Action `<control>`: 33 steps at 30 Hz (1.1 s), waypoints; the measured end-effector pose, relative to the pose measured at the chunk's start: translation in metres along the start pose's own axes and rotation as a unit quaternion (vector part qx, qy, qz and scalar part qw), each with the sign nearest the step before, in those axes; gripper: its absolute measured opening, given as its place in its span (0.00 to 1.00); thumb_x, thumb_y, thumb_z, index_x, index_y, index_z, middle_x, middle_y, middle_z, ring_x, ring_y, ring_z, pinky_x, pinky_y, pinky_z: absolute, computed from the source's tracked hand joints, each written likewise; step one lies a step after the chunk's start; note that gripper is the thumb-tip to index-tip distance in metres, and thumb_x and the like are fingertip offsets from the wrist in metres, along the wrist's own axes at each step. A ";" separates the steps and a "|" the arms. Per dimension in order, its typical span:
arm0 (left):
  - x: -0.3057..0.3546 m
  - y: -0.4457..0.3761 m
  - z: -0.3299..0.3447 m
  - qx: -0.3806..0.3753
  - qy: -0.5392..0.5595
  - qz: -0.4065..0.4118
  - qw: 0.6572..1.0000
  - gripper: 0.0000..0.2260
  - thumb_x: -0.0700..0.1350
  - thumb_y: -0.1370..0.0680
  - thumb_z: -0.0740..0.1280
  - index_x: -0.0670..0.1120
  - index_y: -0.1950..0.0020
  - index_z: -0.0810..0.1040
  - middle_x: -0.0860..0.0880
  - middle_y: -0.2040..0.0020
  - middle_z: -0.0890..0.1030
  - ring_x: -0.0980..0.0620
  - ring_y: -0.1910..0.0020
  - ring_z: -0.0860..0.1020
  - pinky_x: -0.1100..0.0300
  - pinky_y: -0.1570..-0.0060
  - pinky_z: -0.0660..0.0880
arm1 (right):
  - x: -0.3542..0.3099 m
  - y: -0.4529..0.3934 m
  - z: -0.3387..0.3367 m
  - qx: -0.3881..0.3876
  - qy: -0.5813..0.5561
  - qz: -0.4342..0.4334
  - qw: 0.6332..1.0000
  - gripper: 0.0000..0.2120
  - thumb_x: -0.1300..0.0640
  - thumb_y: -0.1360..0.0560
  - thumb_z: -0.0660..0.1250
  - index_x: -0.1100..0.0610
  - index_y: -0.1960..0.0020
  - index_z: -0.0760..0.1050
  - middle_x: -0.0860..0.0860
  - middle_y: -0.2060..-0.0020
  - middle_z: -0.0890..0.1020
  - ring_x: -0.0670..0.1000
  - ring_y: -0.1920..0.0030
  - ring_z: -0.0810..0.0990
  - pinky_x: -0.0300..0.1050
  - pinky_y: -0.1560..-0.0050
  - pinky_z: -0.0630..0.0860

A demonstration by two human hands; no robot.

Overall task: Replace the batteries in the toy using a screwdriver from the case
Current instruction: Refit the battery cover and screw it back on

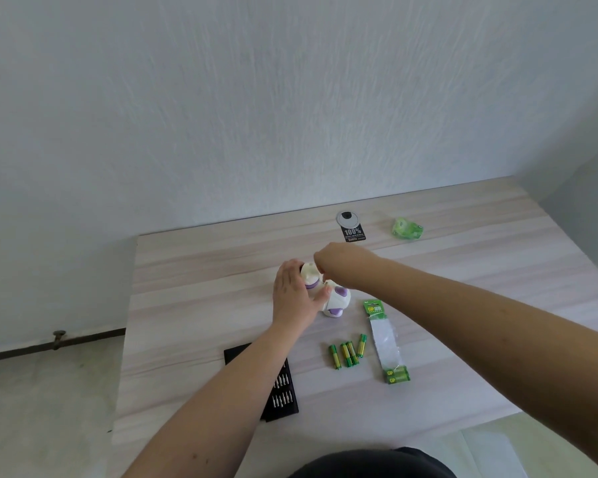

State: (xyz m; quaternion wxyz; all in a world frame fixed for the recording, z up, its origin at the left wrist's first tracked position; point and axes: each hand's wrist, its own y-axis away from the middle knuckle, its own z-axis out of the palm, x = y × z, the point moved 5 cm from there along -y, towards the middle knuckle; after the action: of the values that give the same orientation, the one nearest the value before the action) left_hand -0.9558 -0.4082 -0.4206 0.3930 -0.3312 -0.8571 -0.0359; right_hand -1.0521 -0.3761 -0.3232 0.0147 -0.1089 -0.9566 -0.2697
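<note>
The white and purple toy (337, 298) lies on the wooden table (194, 305) at its middle. My left hand (292, 294) grips the toy from the left, thumb across its body. My right hand (340, 262) hovers over the toy's top with its fingers curled down, pinching what looks like a thin screwdriver, mostly hidden by the fingers. The black screwdriver case (280, 391) with rows of bits lies open near the front, partly under my left forearm. Several loose green batteries (347, 353) lie to the right of the case.
A torn green battery pack (387, 343) with two batteries left in it lies right of the loose ones. At the back are a crumpled green wrapper (407, 229) and a black tag by a round cable cover (351, 227). The table's left edge drops to the floor.
</note>
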 end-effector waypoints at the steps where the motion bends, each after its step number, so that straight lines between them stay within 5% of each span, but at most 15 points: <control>1: 0.000 0.000 0.000 0.000 0.001 -0.001 1.000 0.29 0.61 0.33 0.66 0.42 0.43 0.72 0.46 0.45 0.75 0.45 0.42 0.73 0.51 0.39 0.71 | -0.002 -0.003 0.001 -0.006 0.003 0.013 1.000 0.09 0.68 0.31 0.67 0.58 0.66 0.71 0.53 0.69 0.78 0.52 0.71 0.74 0.40 0.72 0.66; 11: -0.004 0.002 0.001 -0.017 0.005 -0.012 1.000 0.27 0.57 0.34 0.72 0.43 0.42 0.72 0.48 0.44 0.74 0.46 0.42 0.73 0.51 0.40 0.72 | -0.001 -0.015 0.006 0.059 0.039 0.083 0.994 0.05 0.61 0.26 0.66 0.55 0.61 0.76 0.48 0.70 0.72 0.49 0.73 0.69 0.37 0.73 0.61; 16: -0.001 0.001 -0.001 -0.020 0.010 -0.004 1.000 0.26 0.55 0.34 0.73 0.43 0.43 0.72 0.48 0.45 0.74 0.46 0.43 0.73 0.51 0.40 0.71 | 0.003 -0.005 0.008 -0.008 -0.024 0.082 0.996 0.11 0.67 0.31 0.68 0.59 0.50 0.78 0.53 0.56 0.81 0.54 0.62 0.79 0.41 0.72 0.65; 20: -0.001 0.000 -0.002 -0.045 0.006 -0.019 0.999 0.27 0.58 0.34 0.72 0.43 0.42 0.71 0.47 0.44 0.74 0.47 0.41 0.72 0.53 0.39 0.70 | 0.008 0.006 0.012 -0.011 -0.051 0.076 0.996 0.09 0.67 0.34 0.71 0.60 0.54 0.78 0.55 0.55 0.79 0.56 0.55 0.80 0.46 0.58 0.77; 24: -0.003 0.002 -0.003 -0.052 0.007 -0.019 0.998 0.29 0.60 0.34 0.70 0.42 0.41 0.71 0.47 0.43 0.74 0.46 0.40 0.72 0.52 0.38 0.70 | 0.027 0.025 0.021 0.079 -0.109 0.090 0.987 0.12 0.63 0.25 0.63 0.55 0.43 0.79 0.53 0.47 0.80 0.55 0.48 0.79 0.50 0.49 0.78; 28: -0.003 0.001 -0.004 -0.060 0.006 -0.014 0.998 0.28 0.56 0.33 0.75 0.42 0.41 0.71 0.47 0.42 0.73 0.46 0.39 0.71 0.52 0.37 0.69 | 0.043 0.057 0.031 0.133 -0.225 0.116 0.958 0.12 0.58 0.19 0.58 0.53 0.41 0.78 0.52 0.48 0.80 0.54 0.47 0.78 0.48 0.48 0.75; 33: -0.001 0.002 -0.009 -0.069 0.019 -0.026 0.997 0.31 0.63 0.36 0.65 0.44 0.42 0.72 0.48 0.43 0.73 0.48 0.41 0.71 0.52 0.38 0.70 | 0.032 0.097 0.061 0.145 -0.366 0.153 0.906 0.12 0.57 0.18 0.54 0.55 0.43 0.75 0.50 0.54 0.79 0.51 0.53 0.76 0.45 0.52 0.71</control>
State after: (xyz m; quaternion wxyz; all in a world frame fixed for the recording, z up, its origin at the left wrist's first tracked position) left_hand -0.9480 -0.4100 -0.4152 0.3842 -0.3342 -0.8534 -0.1118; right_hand -1.0606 -0.2575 -0.3230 -0.2798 -0.3416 -0.8950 -0.0638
